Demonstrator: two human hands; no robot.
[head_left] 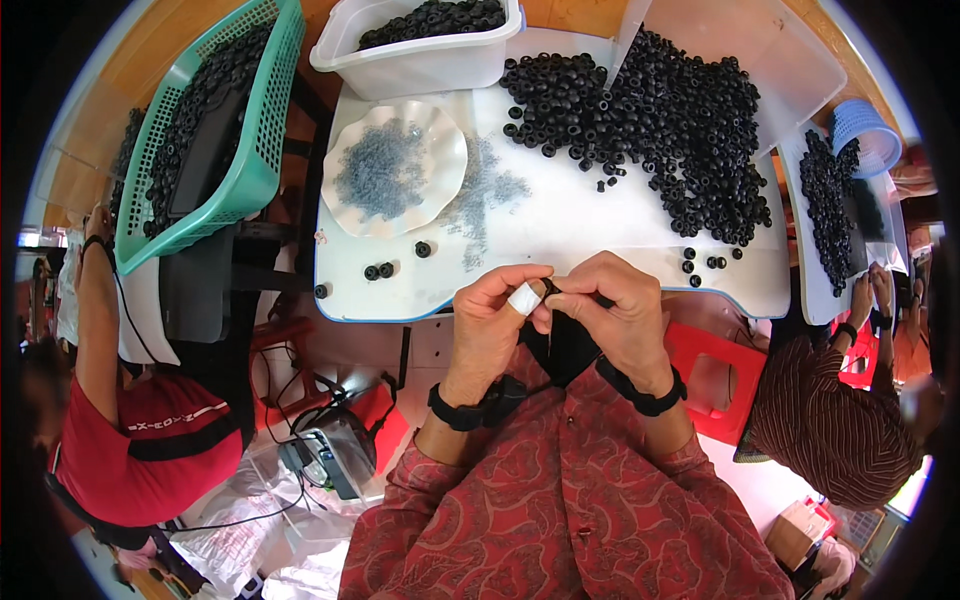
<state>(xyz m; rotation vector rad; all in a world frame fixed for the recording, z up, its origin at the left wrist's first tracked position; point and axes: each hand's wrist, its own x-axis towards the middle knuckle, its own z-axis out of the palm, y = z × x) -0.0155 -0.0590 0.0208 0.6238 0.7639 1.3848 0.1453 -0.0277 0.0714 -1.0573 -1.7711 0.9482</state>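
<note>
If my pinch loosens, the small black piece (549, 287) could drop

Because only fingertips hold it by the near edge of the table (590, 235), a slip could lose it. My left hand (487, 318) and right hand (622, 312) meet there, fingertips pinched on it, wrists angled inward. Farther left, clear bits (487, 188) beside the white plate (442, 140) could scatter if knocked; so could the far-right black pile (700, 140).

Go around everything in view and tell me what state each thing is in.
Left hand: closed on small dark piece
Right hand: closed on the same piece
White wrap: around a left-hand digit
Scalloped plate: holding clear rings, more beside it
White tub: open, holding black pieces
Green basket: open, holding black pieces
Clear bin: open, black pieces heaped beside it
Blue basket: apparently tipped over
</note>
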